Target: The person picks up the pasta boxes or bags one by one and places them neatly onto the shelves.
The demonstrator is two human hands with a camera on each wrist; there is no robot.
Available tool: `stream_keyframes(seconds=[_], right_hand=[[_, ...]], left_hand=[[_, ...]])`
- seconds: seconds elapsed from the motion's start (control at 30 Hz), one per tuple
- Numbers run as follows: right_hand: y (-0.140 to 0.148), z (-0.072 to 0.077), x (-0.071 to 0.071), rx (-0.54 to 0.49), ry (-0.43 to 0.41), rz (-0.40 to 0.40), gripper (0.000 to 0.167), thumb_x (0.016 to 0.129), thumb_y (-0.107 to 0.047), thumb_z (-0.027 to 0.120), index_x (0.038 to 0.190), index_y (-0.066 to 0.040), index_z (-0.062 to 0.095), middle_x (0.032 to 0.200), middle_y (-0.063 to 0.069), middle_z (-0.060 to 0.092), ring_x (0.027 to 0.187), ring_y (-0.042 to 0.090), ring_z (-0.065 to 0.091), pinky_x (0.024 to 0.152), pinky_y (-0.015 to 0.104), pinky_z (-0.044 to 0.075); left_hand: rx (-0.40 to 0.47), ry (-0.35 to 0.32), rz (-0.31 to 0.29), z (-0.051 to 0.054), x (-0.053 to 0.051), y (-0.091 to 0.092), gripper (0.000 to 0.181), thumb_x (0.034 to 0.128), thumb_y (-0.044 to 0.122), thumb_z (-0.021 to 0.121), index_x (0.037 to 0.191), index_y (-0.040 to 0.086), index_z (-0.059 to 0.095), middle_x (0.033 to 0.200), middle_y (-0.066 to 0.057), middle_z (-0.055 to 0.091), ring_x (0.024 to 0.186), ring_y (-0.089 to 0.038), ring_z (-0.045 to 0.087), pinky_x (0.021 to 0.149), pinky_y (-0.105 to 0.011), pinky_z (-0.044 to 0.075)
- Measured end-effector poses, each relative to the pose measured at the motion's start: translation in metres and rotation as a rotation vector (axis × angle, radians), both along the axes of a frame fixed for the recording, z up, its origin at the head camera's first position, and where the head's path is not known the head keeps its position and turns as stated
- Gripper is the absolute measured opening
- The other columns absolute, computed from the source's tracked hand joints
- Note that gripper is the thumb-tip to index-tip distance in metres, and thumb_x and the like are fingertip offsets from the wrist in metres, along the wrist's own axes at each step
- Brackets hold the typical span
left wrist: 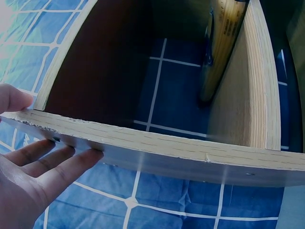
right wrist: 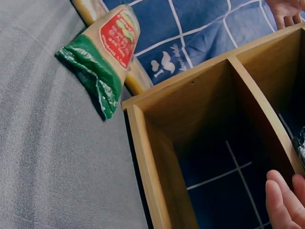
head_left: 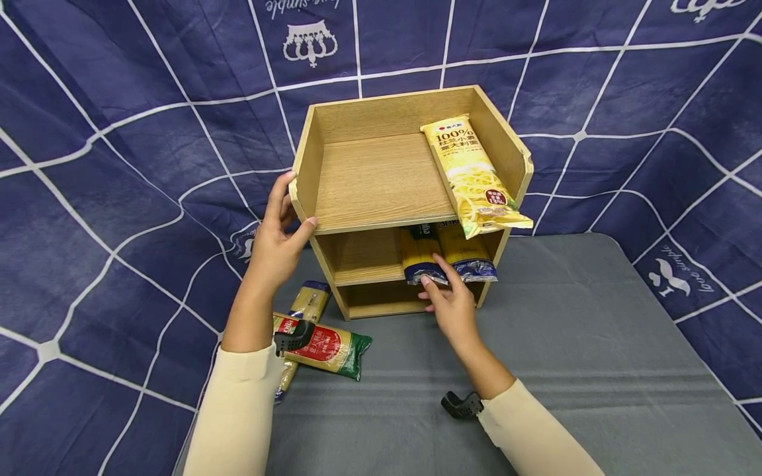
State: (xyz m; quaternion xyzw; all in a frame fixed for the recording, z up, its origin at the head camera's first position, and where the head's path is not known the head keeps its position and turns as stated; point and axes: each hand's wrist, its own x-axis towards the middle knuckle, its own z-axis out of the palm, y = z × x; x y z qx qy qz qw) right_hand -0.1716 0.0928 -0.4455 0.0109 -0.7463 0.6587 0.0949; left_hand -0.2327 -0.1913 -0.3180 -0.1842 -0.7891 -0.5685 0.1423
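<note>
A blue-ended spaghetti packet [head_left: 415, 254] lies on the middle level of a wooden shelf unit [head_left: 381, 175], to the right of that level's centre, its near end at the front edge. The right hand [head_left: 455, 311] touches this near end, the thumb and forefinger against the wrapper; its fingers are loosely extended rather than clenched. Just right of it lies a second yellow-and-blue packet [head_left: 466, 254] on the same level.

The left hand [head_left: 275, 251] grasps the near corner of the shelf unit's left side panel, thumb on the inner side and fingers along the outer face.

On the top level, a yellow noodle packet [head_left: 470, 172] marked "100%" lies along the right side, its near end jutting over the front edge.

Near and left of the unit, a red-labelled pasta packet [head_left: 333, 347] with a green end rests across a long blue-ended packet [head_left: 311, 303], both on the grey cloth surface [head_left: 571, 330]. Black wrist mounts [head_left: 461, 404] sit at both cream sleeves [head_left: 238, 396]. Blue fabric [head_left: 405, 39] with white grid lines hangs on the far side, left and right.
</note>
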Motion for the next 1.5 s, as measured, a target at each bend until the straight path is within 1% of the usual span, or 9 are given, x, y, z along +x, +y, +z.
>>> stream_keyframes(seconds=[0.2, 0.3, 0.47, 0.53, 0.77, 0.9, 1.1, 1.3, 1.5], right_hand=[[0.005, -0.019, -0.006, -0.048, -0.015, 0.041, 0.059, 0.101, -0.015, 0.062, 0.155, -0.026, 0.041, 0.153, 0.015, 0.048, 0.075, 0.014, 0.075, 0.064, 0.04, 0.061], [0.008, -0.03, -0.008, -0.083, 0.016, 0.052, 0.058, 0.101, -0.014, 0.063, 0.153, -0.028, 0.044, 0.145, 0.019, 0.055, 0.076, 0.018, 0.076, 0.063, 0.039, 0.061], [0.011, -0.037, -0.004, -0.121, 0.082, 0.084, 0.055, 0.1, -0.012, 0.063, 0.151, -0.028, 0.048, 0.119, 0.025, 0.062, 0.084, 0.019, 0.076, 0.065, 0.036, 0.062], [0.012, -0.037, -0.002, -0.13, 0.102, 0.097, 0.055, 0.1, -0.012, 0.063, 0.151, -0.027, 0.047, 0.119, 0.024, 0.062, 0.088, 0.022, 0.075, 0.067, 0.036, 0.062], [0.019, -0.036, 0.007, -0.152, 0.104, 0.128, 0.055, 0.1, -0.012, 0.063, 0.152, -0.022, 0.046, 0.128, 0.026, 0.06, 0.094, 0.007, 0.073, 0.071, 0.034, 0.062], [0.025, -0.037, 0.011, -0.156, 0.122, 0.156, 0.055, 0.1, -0.008, 0.062, 0.152, -0.017, 0.046, 0.133, 0.028, 0.057, 0.1, 0.01, 0.071, 0.076, 0.031, 0.062], [0.038, -0.036, 0.015, -0.132, 0.146, 0.2, 0.053, 0.099, -0.002, 0.061, 0.151, -0.008, 0.047, 0.135, 0.026, 0.056, 0.106, 0.015, 0.07, 0.082, 0.038, 0.061], [0.052, -0.035, 0.018, -0.135, 0.204, 0.181, 0.045, 0.1, -0.001, 0.058, 0.145, 0.001, 0.05, 0.123, 0.011, 0.065, 0.103, 0.01, 0.071, 0.081, 0.031, 0.061], [0.064, -0.027, 0.02, -0.187, 0.253, 0.128, 0.037, 0.1, 0.001, 0.058, 0.135, 0.01, 0.056, 0.117, 0.012, 0.07, 0.1, 0.01, 0.071, 0.081, 0.027, 0.06]], left_hand=[[-0.002, 0.0, 0.001, 0.0, 0.0, 0.0, 0.072, 0.0987, 0.003, 0.058, 0.156, 0.035, 0.029, 0.15, -0.011, 0.051, 0.135, -0.029, 0.052, 0.081, -0.018, 0.054], [-0.002, 0.003, 0.002, 0.0, 0.0, 0.0, 0.072, 0.0986, 0.003, 0.058, 0.156, 0.034, 0.029, 0.15, -0.012, 0.052, 0.134, -0.03, 0.052, 0.081, -0.018, 0.055], [-0.004, 0.0, 0.01, -0.001, 0.0, 0.0, 0.072, 0.0987, 0.004, 0.058, 0.156, 0.035, 0.029, 0.15, -0.012, 0.052, 0.135, -0.029, 0.052, 0.081, -0.019, 0.054], [-0.013, -0.002, 0.015, -0.001, 0.0, 0.0, 0.072, 0.0989, 0.005, 0.059, 0.156, 0.036, 0.029, 0.15, -0.011, 0.052, 0.135, -0.029, 0.052, 0.082, -0.02, 0.054], [-0.035, 0.001, 0.026, -0.002, 0.0, -0.001, 0.072, 0.099, 0.006, 0.059, 0.157, 0.036, 0.028, 0.149, -0.01, 0.053, 0.135, -0.027, 0.053, 0.084, -0.025, 0.055], [-0.042, -0.002, 0.031, -0.001, 0.001, -0.001, 0.072, 0.0992, 0.006, 0.059, 0.157, 0.037, 0.028, 0.149, -0.009, 0.053, 0.135, -0.027, 0.053, 0.089, -0.039, 0.056], [-0.035, -0.008, 0.029, 0.0, 0.002, 0.0, 0.073, 0.0993, 0.007, 0.059, 0.157, 0.037, 0.027, 0.15, -0.01, 0.052, 0.136, -0.028, 0.052, 0.093, -0.057, 0.052], [-0.035, -0.01, 0.035, 0.0, 0.002, 0.0, 0.073, 0.0992, 0.006, 0.059, 0.157, 0.038, 0.027, 0.15, -0.011, 0.052, 0.135, -0.028, 0.052, 0.093, -0.058, 0.052], [-0.052, 0.006, 0.056, -0.002, 0.002, 0.0, 0.073, 0.0987, 0.007, 0.06, 0.157, 0.037, 0.027, 0.148, -0.011, 0.054, 0.134, -0.028, 0.053, 0.092, -0.053, 0.054]])
